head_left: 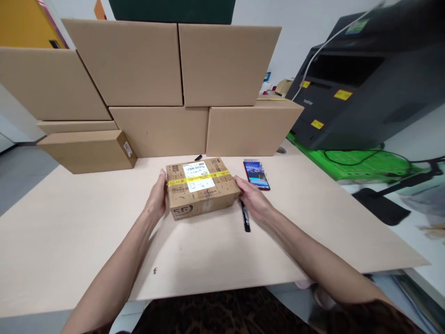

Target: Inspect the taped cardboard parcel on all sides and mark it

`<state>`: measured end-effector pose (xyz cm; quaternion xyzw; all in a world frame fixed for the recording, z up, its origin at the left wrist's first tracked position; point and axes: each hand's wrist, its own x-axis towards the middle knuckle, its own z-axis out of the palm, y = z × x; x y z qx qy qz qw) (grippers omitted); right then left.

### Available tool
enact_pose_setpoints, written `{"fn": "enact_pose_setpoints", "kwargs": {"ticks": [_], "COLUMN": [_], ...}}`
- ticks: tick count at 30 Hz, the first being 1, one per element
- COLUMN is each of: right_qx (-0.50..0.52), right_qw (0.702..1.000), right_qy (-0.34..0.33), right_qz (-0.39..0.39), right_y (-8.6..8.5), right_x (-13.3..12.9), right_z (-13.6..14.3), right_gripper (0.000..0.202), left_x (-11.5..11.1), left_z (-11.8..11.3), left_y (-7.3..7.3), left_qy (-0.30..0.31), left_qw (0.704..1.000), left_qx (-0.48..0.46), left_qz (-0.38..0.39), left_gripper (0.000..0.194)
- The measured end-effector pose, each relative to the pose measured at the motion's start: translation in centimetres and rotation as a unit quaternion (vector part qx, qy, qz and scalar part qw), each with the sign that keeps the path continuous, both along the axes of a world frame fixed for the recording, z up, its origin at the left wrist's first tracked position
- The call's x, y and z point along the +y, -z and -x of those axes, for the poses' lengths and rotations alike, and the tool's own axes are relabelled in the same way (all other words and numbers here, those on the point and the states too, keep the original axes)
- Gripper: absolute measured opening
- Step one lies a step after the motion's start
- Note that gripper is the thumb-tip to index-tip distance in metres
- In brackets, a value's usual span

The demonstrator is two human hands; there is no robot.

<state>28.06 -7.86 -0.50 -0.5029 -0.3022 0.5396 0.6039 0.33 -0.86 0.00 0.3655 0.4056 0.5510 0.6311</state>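
A brown cardboard parcel (222, 189) with a white shipping label (199, 176) and a strip of yellow tape is between my two hands over the table. My left hand (158, 195) grips its left side, and my right hand (255, 197) holds the right end, fingers partly hidden behind the box. Just beside my right hand lies a black marker (245, 218), its upper end hidden by the parcel and hand. A small black cap (198, 157) lies behind the parcel. To the right rests a phone (256, 175) with its screen lit.
Large cardboard boxes (160, 132) are stacked along the back of the wooden table (194, 264). A flatter box (88, 150) stands at the left. On the right are a dark printer (347, 97) on a green surface (333, 162) and a black stand (382, 206).
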Motion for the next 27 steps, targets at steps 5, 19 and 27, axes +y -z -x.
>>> {"fn": "enact_pose_setpoints", "kwargs": {"ticks": [5, 19, 27], "right_qx": [-0.027, 0.056, -0.141], "right_qw": [0.990, 0.994, 0.959], "right_qy": [-0.062, -0.057, 0.019], "right_qz": [-0.127, -0.079, -0.245], "right_y": [-0.6, -0.5, 0.1], "right_x": [1.0, 0.5, 1.1], "right_z": [2.8, 0.9, -0.9], "right_gripper": [0.060, 0.087, 0.071], "left_x": [-1.6, -1.9, -1.3], "left_z": [-0.8, 0.3, 1.4], "left_y": [-1.9, -1.7, -1.1], "left_qy": [0.009, 0.127, 0.210], "left_qw": [0.999, 0.991, 0.952], "left_qx": [-0.048, -0.043, -0.168], "left_qz": [-0.005, 0.013, 0.145], "left_gripper": [0.056, 0.077, 0.068]}}
